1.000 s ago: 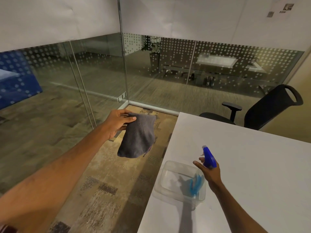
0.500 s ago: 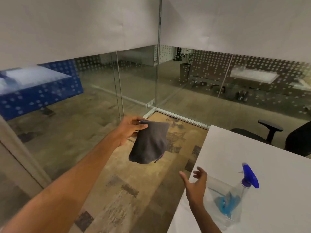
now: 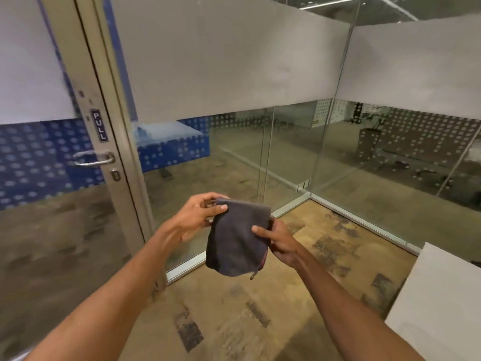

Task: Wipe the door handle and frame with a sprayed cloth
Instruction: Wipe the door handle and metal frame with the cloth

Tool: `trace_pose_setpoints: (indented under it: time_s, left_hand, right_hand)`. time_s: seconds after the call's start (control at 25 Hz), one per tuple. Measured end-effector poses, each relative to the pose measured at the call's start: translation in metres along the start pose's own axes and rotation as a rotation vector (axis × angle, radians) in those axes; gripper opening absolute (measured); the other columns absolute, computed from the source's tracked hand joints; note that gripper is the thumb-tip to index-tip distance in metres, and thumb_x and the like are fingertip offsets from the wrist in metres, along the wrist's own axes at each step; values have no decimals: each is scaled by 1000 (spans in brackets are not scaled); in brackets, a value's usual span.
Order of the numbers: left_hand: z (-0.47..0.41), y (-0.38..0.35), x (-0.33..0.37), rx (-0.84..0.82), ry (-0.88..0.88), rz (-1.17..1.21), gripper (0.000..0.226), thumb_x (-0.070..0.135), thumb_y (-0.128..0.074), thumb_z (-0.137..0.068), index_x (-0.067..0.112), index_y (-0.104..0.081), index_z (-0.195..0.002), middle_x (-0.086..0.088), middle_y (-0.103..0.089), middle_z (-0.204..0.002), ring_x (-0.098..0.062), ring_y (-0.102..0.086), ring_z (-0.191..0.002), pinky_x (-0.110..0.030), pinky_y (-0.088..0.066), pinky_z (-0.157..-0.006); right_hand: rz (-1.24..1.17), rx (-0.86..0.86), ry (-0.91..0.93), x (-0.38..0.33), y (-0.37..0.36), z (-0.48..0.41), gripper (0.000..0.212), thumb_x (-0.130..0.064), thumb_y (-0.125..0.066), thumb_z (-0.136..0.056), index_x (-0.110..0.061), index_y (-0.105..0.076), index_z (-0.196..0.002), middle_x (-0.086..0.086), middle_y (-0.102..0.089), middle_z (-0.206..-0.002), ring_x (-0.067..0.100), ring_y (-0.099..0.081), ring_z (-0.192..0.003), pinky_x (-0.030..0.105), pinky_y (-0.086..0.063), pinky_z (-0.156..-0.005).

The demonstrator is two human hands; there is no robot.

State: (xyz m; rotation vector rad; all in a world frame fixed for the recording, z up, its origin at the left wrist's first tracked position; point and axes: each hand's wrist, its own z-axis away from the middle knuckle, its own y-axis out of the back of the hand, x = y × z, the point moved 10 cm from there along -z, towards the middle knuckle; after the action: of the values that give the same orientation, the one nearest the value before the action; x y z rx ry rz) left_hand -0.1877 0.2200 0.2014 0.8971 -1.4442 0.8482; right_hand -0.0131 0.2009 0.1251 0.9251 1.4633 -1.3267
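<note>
The cloth [image 3: 234, 246] is held up in the air between both hands, over the carpeted floor [image 3: 234, 321] and in front of the glass wall [image 3: 234, 152]. It is dark grey and folded, and it hangs with its long axis close to upright: the top edge is level with the left hand [image 3: 194, 217] and the rounded lower end points down at the floor. A reddish edge and a small loose end show at its lower right.

The left hand's grip is closed on the cloth's top left corner, thumb on the near face and fingers curled behind. The right hand [image 3: 279, 239] grips the right edge about halfway down, thumb on the near face and the rest of the fingers hidden behind the fabric.

The handle [image 3: 93, 158] sits up and to the left, well apart from the cloth. It is a metal lever lying level, fixed at its right end to the door frame [image 3: 122, 178], with its free end pointing left. A "PULL" plate [image 3: 100, 125] stands upright above it and a keyhole [image 3: 115, 175] is just below.

A corner of the white surface [image 3: 442, 295] shows at the right edge.
</note>
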Motion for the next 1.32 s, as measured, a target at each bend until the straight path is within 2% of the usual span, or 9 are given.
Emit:
trace_pose_setpoints:
  time_s: [0.12,0.24,0.4,0.6,0.8,0.92,1.0,1.2,1.32]
  left_hand:
    - [44,53,13,15,-20,-29,22,5,-62,-88,8,-65,-110,-5,-70,-97,-16,-66,-92,-27,-55,-74]
    - [80,96,23,-8,-42,-42,23,12,-66,-84,10,-66,-107,-4,-70,-95,-16,-67,-90,-26,-55,-73]
    - [117,147,26,-23,-56,-34,21,17,-68,-84,15,-67,-105,-5,-69,-97,-15,-66,-91,-24,-53,-71]
    - [151,233,22,335,-68,-59,16,11,-64,-90,23,-70,-97,2,-70,-92,-8,-65,-84,-26,-48,-67]
    - [169,289,-9,697,-34,106,11,4,-64,-89,11,-68,-96,-4,-71,-87,-17,-65,-78,-24,-52,-59]
    - [167,318,-24,790,-10,165,10,12,-63,-92,20,-69,-90,1,-71,-84,-20,-60,-80,-25,-46,-63]
    - [158,326,-36,728,45,197,7,27,-63,-93,29,-65,-99,1,-70,-93,-21,-60,-84,-27,-47,-63]
    - [127,352,-57,618,102,173,96,10,-81,-72,56,-24,-133,-8,-72,-115,-22,-71,-101,-37,-58,-71]
    - [118,380,-60,705,67,203,107,-10,-79,-68,54,-25,-135,-14,-74,-109,-23,-71,-100,-36,-59,-70]
  right_hand:
    - [-105,-89,-40,18,-64,-11,39,6,-64,-81,-9,-54,-116,7,-68,-101,17,-68,-96,32,-57,-83]
    - [-80,-300,-143,41,-139,-15,54,0,-74,-74,-5,-52,-123,13,-66,-112,27,-61,-109,43,-48,-98]
    - [-15,-450,-183,65,-218,-25,43,-2,-80,-65,-3,-69,-106,16,-69,-106,27,-65,-103,38,-55,-87]
    - [-140,-424,-156,73,-268,-50,34,8,-73,-68,-2,-72,-100,14,-74,-97,25,-70,-91,34,-58,-74]
    - [17,-525,-128,87,-305,-77,58,15,-70,-72,5,-51,-125,13,-70,-104,19,-69,-87,30,-58,-72]
    - [-48,-491,-113,90,-319,-114,55,17,-66,-74,0,-51,-124,19,-67,-113,28,-66,-97,42,-57,-87]
    - [-161,-507,-159,88,-331,-138,49,13,-67,-72,0,-54,-118,19,-69,-107,28,-69,-91,41,-59,-82]
    - [-233,-458,-329,99,-351,-200,35,14,-50,-86,3,-53,-119,20,-69,-96,27,-72,-77,38,-61,-67]
    - [-233,-462,-413,109,-355,-226,34,12,-47,-90,3,-49,-123,23,-65,-105,28,-71,-80,43,-60,-76]
